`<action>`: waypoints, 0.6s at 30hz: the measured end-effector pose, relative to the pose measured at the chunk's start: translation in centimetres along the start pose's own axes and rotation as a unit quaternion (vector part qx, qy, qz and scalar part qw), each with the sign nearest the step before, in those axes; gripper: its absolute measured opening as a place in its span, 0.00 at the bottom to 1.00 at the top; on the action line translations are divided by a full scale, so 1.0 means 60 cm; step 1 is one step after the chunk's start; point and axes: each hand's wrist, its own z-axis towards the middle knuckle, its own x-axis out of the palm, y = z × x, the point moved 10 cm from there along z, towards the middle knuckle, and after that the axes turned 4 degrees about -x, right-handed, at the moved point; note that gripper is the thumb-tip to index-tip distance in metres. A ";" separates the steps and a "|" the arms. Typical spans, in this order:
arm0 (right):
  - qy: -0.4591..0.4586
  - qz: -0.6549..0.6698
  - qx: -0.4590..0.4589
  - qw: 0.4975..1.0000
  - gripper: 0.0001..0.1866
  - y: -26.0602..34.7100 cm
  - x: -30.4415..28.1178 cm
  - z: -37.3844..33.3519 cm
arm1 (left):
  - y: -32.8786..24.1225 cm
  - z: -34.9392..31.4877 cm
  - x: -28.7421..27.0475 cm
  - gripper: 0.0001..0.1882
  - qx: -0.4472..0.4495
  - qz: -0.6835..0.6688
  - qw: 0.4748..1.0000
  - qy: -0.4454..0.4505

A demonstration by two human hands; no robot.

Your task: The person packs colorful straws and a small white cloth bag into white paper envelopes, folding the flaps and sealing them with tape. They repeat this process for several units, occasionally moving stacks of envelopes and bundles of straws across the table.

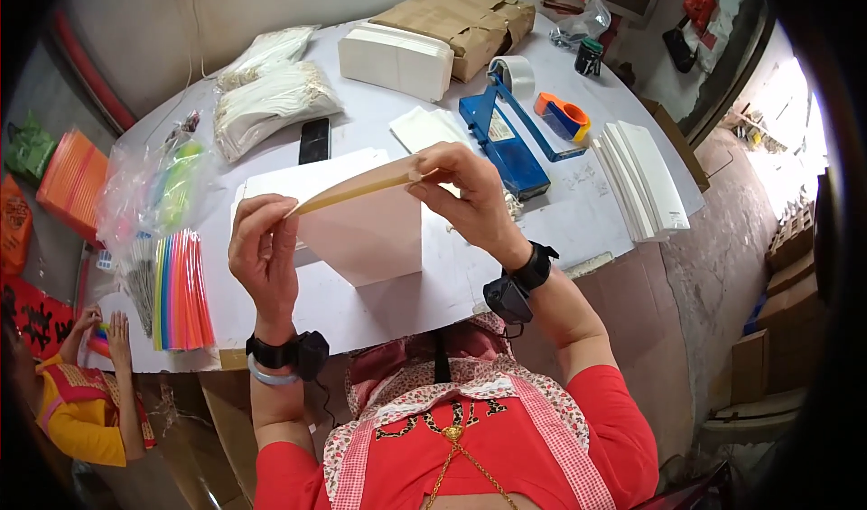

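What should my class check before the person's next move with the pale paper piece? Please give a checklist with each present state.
1. Left hand grips the top left corner of the pale paper piece: ok.
2. Right hand grips its top right corner: ok.
3. Yellowish strip along its top in view between the hands: ok.
4. Lower end resting on the table: cannot tell.
5. Phone apart from both hands: ok.
6. One hand free: not ok, both are holding.
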 end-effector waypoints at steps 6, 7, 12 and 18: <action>0.099 -0.118 -0.100 0.983 0.07 0.036 0.013 0.017 | -0.046 0.004 0.018 0.08 0.131 0.052 0.986 0.085; 0.110 -0.140 -0.118 0.977 0.07 0.040 0.014 0.018 | -0.044 0.009 0.025 0.08 0.108 0.013 0.988 0.114; 0.127 -0.198 -0.158 0.959 0.09 0.063 0.018 0.021 | -0.070 0.018 0.043 0.07 0.177 0.065 0.963 0.190; 0.128 -0.168 -0.127 0.969 0.09 0.046 0.031 0.029 | -0.049 0.022 0.037 0.11 0.077 0.064 0.982 0.162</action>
